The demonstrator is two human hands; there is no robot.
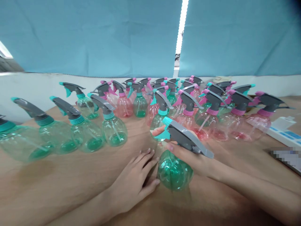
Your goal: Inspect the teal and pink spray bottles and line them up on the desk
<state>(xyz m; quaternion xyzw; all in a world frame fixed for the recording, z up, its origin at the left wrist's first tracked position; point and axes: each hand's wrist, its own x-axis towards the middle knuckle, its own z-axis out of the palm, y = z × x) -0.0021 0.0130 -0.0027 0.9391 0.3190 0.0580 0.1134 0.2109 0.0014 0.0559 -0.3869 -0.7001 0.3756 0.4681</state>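
Seemingly mid-handling, your right hand [185, 154] grasps a bottle [175, 174]; moving it calls for clearing your empty left hand [131, 180] alongside.

No lettering, brand, number or sign can be read, and any print on the white strip [281, 133] with blue patches [288, 135] at the frame's right is too blurred.

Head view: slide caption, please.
Right hand grips a transparent green plastic spray bottle; left hand rests beside it on the brown tabletop.
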